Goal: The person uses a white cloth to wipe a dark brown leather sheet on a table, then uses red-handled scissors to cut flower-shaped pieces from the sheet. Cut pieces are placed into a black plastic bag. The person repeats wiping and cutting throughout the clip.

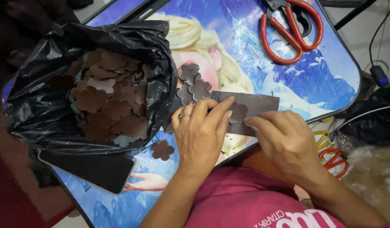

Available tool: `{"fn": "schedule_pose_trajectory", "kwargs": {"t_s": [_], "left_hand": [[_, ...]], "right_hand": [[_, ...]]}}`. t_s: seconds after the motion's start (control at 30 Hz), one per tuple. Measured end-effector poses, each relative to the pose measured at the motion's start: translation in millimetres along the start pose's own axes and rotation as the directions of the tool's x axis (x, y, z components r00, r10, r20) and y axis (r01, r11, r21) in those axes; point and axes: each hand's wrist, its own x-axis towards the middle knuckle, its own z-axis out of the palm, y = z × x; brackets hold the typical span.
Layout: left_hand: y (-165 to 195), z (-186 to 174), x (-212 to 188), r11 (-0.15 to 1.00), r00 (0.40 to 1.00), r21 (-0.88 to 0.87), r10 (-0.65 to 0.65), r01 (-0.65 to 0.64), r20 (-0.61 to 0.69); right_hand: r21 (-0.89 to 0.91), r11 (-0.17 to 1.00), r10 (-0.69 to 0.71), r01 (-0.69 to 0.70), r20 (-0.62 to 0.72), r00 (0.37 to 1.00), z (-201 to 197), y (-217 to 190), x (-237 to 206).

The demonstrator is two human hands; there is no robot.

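My left hand (201, 133), with a ring on one finger, presses down on a dark brown strip of material (258, 105) lying on the small blue picture table (321, 80). Its fingers rest against a brown flower-shaped cutout (237, 113) on the strip. My right hand (285, 141) pinches the strip's near edge beside that flower. Several more flower cutouts (192, 84) lie just beyond my left fingers. A black plastic bag (43, 105) at the left is full of brown flower cutouts (108, 99).
Red-handled scissors (292, 29) lie at the table's far right. A black phone (93, 169) sits under the bag's near edge, with a loose flower (162, 150) beside it. Cables (378, 76) and an orange coil (335, 162) lie off the table's right side.
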Motion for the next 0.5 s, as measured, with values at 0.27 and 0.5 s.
{"fn": "schedule_pose_trajectory", "kwargs": {"t_s": [0.27, 0.5], "left_hand": [[1, 4, -1, 1.0, 0.999, 0.002, 0.026, -0.026, -0.022], [3, 3, 0, 0.998, 0.999, -0.052, 0.019, -0.021, -0.042]], "right_hand": [[0.022, 1.0, 0.014, -0.011, -0.105, 0.994, 10, -8, 5], [0.03, 0.999, 0.04, -0.04, 0.003, 0.999, 0, 4, 1]]}}
